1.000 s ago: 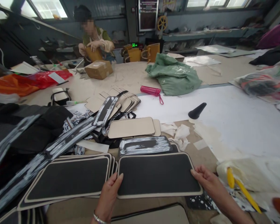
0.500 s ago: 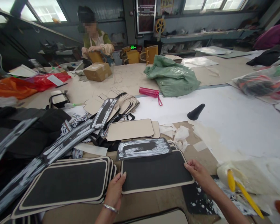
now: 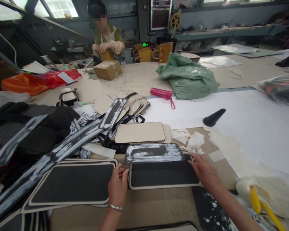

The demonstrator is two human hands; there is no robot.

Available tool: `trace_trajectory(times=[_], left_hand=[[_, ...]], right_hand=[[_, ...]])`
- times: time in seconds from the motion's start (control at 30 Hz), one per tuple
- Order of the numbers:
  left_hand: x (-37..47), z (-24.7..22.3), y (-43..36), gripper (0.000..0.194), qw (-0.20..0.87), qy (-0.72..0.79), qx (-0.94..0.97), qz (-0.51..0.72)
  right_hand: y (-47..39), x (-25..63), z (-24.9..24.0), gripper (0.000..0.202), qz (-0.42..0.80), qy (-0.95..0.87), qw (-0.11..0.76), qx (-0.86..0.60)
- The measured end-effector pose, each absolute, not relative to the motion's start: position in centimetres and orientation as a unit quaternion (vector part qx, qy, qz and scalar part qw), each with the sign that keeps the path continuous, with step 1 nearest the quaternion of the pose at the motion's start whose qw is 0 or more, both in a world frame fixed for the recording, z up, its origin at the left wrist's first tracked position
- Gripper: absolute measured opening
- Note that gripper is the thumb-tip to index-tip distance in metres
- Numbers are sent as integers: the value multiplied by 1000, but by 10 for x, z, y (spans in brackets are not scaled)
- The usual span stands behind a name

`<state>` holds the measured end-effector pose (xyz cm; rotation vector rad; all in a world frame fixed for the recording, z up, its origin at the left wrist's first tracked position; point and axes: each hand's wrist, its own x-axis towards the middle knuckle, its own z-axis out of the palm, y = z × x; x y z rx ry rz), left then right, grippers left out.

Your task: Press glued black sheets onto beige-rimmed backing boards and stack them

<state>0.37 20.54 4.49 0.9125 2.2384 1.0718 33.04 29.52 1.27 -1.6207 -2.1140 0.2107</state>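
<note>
A black rectangular panel with a beige rim point(image 3: 163, 176) lies flat on a small stack. Over its far part sits a smaller black piece smeared with white paste point(image 3: 155, 153). My right hand point(image 3: 205, 170) grips the panel's right end, thumb on top and fingers along the corner. My left hand point(image 3: 118, 186) is just beside the panel's left edge, its fingers loosely bent and apart, with nothing seen between them. Left of that hand is a second stack of beige-rimmed black panels point(image 3: 73, 183). Behind the smeared piece lie beige rounded panels point(image 3: 139, 132).
Long white-smeared strips point(image 3: 74, 138) run across black bags point(image 3: 38, 128) at left. Further back are a pink cylinder point(image 3: 161, 93), a green sack point(image 3: 189, 77) and a black cone point(image 3: 214, 117). A yellow-handled tool point(image 3: 255, 199) stands at right. A co-worker point(image 3: 108, 41) sits beyond the table.
The black panel has moved back and down onto the stack, partly under the smeared piece. My left hand's grip has loosened at its edge; my right hand has shifted toward the far corner.
</note>
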Motion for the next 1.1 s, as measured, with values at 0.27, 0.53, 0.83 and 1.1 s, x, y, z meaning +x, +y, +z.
trace_trajectory(times=[0.27,0.53,0.83,1.1], left_hand=[[-14,28,225,32,210,797,368,431],[-23,28,238,24,213,764,404,456],[-20,58,242,18,172,778,393,459],[-25,124,184,25,232,665,366,608]], right_hand=[[319,322,-8,26,43,-835,261,-482],[329,316,-3,19,58,-810,340,-474],[318,300,53,18,65,-754,352,-551],[255,309,130,23,232,-646,388,-615]])
